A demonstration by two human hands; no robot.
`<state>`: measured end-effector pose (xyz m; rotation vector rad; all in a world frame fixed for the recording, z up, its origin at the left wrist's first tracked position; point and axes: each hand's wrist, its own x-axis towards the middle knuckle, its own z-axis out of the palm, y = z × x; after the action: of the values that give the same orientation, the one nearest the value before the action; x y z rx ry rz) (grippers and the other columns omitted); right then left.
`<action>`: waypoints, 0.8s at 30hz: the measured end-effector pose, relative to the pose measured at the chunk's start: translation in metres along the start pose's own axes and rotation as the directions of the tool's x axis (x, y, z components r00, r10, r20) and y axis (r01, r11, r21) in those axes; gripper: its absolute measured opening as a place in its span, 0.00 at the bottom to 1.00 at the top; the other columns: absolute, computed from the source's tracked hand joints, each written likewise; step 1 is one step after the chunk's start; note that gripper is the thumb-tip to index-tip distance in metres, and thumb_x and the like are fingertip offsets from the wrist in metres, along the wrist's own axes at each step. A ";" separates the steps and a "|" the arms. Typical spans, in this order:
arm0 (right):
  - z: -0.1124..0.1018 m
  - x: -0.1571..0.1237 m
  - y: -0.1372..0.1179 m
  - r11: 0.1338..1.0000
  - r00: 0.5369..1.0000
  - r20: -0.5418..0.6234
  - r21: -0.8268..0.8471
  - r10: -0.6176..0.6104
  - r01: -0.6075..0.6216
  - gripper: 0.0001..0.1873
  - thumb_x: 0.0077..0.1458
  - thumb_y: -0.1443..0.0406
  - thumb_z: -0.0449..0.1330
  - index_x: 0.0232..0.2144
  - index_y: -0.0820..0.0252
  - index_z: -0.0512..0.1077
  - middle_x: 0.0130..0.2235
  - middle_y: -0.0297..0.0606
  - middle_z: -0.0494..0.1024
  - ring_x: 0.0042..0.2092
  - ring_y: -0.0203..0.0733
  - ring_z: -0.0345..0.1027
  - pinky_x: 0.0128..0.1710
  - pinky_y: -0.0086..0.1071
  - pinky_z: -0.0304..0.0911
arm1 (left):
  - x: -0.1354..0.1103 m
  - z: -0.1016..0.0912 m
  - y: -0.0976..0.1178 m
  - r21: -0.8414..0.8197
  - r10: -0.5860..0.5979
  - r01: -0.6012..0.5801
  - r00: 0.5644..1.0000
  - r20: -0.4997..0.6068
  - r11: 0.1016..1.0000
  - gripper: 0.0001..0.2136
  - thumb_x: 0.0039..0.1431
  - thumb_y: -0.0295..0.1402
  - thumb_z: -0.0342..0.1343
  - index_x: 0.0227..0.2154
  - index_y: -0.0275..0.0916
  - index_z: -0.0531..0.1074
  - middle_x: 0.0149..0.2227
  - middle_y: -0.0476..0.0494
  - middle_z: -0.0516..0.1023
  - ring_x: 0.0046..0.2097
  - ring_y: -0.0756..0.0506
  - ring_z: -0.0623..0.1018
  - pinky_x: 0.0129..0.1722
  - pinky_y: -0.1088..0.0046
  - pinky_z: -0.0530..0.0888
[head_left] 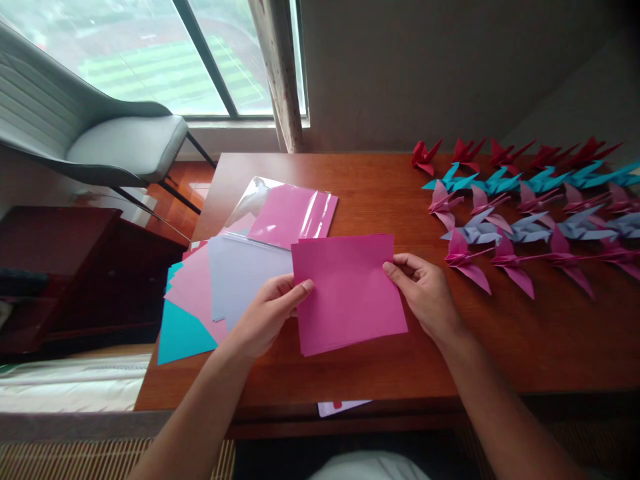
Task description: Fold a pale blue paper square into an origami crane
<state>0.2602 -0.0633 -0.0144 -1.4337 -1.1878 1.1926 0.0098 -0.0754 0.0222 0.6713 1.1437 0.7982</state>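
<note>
A stack of magenta square paper sheets [350, 293] lies on the wooden table [380, 193] in front of me. My left hand [267, 317] pinches the stack's left edge with thumb on top. My right hand [425, 293] pinches its right edge. To the left lies a fan of loose sheets: lavender [245, 273], pale pink [195, 293] and teal [183, 333]. A clear plastic sleeve with pink paper [293, 213] rests behind them.
Rows of folded paper cranes fill the table's right side: red [505, 155], teal [500, 181], pink [487, 200], lavender [525, 230], magenta [515, 263]. A grey chair [120, 143] stands by the window at left. A white paper [343, 405] sticks out under the table's front edge.
</note>
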 end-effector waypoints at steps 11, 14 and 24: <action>-0.002 -0.002 -0.001 1.000 1.000 0.019 0.019 -0.023 0.022 0.14 0.54 0.52 0.68 0.34 0.56 0.78 0.36 0.37 0.84 0.36 0.44 0.78 0.35 0.33 0.74 | -0.002 0.002 0.000 0.013 -0.008 0.009 0.999 -0.033 1.000 0.17 0.48 0.46 0.70 0.27 0.37 0.77 0.24 0.49 0.75 0.26 0.50 0.73 0.24 0.78 0.68; -0.002 -0.001 0.001 1.000 1.000 0.019 0.029 -0.002 0.002 0.14 0.54 0.52 0.67 0.33 0.56 0.78 0.34 0.36 0.83 0.35 0.43 0.77 0.34 0.33 0.73 | -0.002 0.001 0.000 -0.005 0.040 -0.040 0.997 -0.062 0.999 0.18 0.50 0.47 0.69 0.23 0.37 0.73 0.22 0.52 0.71 0.24 0.53 0.69 0.21 0.80 0.64; -0.002 -0.004 -0.002 0.992 0.998 0.059 0.118 0.038 -0.045 0.15 0.55 0.53 0.67 0.41 0.54 0.78 0.40 0.37 0.84 0.40 0.46 0.79 0.39 0.36 0.76 | 0.000 -0.004 -0.001 0.026 0.059 -0.058 0.998 -0.030 0.998 0.18 0.54 0.45 0.66 0.20 0.39 0.69 0.20 0.52 0.68 0.26 0.50 0.73 0.24 0.78 0.66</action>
<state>0.2612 -0.0668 -0.0117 -1.3491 -1.1107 1.3187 0.0059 -0.0755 0.0203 0.7179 1.1682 0.8473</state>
